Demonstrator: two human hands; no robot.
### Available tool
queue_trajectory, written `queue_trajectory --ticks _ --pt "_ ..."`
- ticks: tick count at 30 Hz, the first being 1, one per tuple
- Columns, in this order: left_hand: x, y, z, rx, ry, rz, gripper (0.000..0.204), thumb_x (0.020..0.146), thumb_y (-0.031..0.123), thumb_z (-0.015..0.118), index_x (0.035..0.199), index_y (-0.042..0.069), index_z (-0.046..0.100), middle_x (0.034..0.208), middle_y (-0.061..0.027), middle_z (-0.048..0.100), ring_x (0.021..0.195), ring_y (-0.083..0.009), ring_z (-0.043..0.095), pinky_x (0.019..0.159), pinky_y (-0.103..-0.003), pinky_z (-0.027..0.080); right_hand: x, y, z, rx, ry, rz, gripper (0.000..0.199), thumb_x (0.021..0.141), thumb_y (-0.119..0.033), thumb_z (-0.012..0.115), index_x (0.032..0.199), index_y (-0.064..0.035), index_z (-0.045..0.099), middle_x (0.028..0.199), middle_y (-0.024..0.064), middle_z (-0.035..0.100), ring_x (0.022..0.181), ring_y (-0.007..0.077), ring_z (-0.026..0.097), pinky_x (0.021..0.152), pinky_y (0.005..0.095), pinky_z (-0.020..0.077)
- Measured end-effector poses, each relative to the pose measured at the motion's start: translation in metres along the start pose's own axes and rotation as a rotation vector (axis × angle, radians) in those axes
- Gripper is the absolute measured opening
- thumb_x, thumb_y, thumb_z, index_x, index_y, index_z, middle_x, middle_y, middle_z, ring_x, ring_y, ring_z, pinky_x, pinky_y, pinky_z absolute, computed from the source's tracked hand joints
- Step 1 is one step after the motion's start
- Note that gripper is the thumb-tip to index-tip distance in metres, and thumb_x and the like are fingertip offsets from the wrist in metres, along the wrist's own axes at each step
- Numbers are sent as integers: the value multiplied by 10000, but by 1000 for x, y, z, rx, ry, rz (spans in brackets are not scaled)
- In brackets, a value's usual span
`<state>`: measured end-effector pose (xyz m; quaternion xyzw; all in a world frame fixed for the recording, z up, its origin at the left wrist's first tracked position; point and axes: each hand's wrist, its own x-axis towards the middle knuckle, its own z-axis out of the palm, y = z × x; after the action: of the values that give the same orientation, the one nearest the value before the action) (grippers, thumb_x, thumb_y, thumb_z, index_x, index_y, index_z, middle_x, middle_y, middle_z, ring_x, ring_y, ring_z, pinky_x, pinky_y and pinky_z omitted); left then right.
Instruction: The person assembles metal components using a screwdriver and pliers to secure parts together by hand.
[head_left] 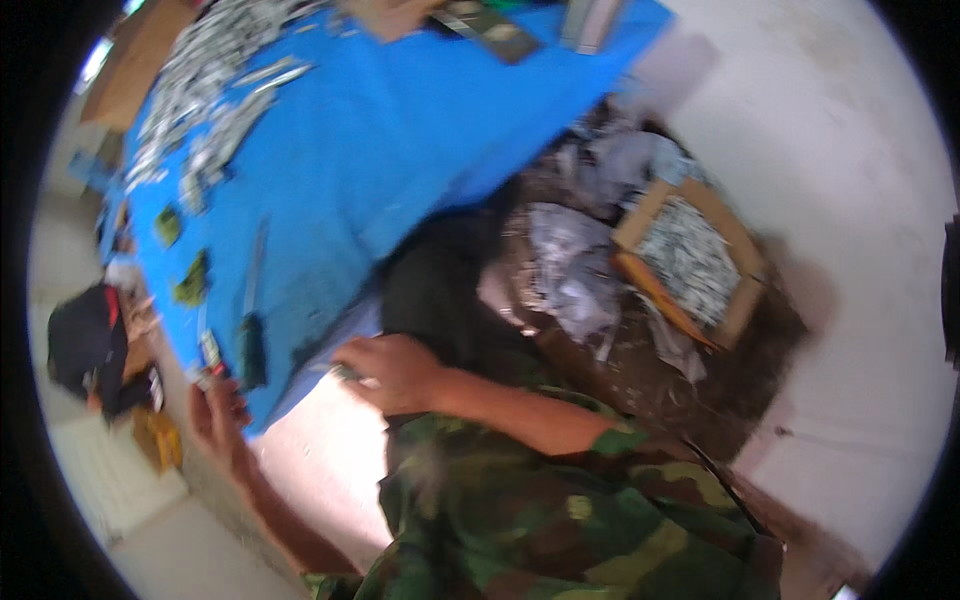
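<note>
Two grips unverified; drop hazard noted

Left hand [220, 415] is hanging at the edge of a blue cloth [350, 150], fingertips touching or just beside a red-ended tool [213, 354]; blur is hiding whether it is grasped. To its right, the right hand [395, 372] is showing curled fingers, contents indeterminable. A dark-handled screwdriver [252, 350] is lying just beyond the left fingertips. In judgement, a stray sweep or cloth tug could be sending either tool overboard.

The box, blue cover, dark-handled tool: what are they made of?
Box: probably cardboard; matt, brown, stiff flaps. Cover: cloth or plastic sheet, blur leaves it open; evenly blue, softly creased. Tool: handle perhaps plastic, dark, finish blurred; shaft likely metal, thin, straight, grey.
</note>
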<state>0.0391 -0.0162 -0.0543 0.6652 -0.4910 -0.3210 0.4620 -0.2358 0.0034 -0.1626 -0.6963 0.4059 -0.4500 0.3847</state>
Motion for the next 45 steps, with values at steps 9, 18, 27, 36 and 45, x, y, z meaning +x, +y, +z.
queue_trajectory --ticks 9,18,27,36,45 --pt "-52 103 215 -33 -483 208 338 1052 286 600 1284 49 665 985 -59 744 812 -84 663 620 -207 480 -7 10 -2 37 80 -91 289 866 -196 730 1062 -54 571 945 137 621 854 355 647 723 489 499" --pt "-125 138 273 186 -817 626 347 950 125 704 1262 -18 651 1191 -138 686 999 -200 661 747 -290 546 -9 -4 -24 10 130 -17 263 871 -183 723 1065 -75 581 974 130 627 890 344 645 722 477 500" --pt "-119 136 228 213 -739 510 250 948 109 706 1161 -19 692 969 -130 741 889 -179 706 780 -301 550 -11 6 -25 30 115 -17 268 872 -179 715 1091 -75 600 1002 145 646 885 371 661 734 487 521" --pt "-163 232 216 -161 -762 1190 226 697 139 781 867 9 710 777 -147 716 659 -226 689 640 -370 542 -7 8 -8 8 62 40 273 880 -174 703 1121 -73 624 1037 156 676 875 400 683 744 493 552" --pt "-202 232 209 -485 -809 957 307 575 196 731 780 11 596 766 -126 622 630 -229 623 550 -358 463 0 -4 -18 49 87 61 210 910 -178 684 1072 -49 647 958 159 699 762 348 701 682 451 553"
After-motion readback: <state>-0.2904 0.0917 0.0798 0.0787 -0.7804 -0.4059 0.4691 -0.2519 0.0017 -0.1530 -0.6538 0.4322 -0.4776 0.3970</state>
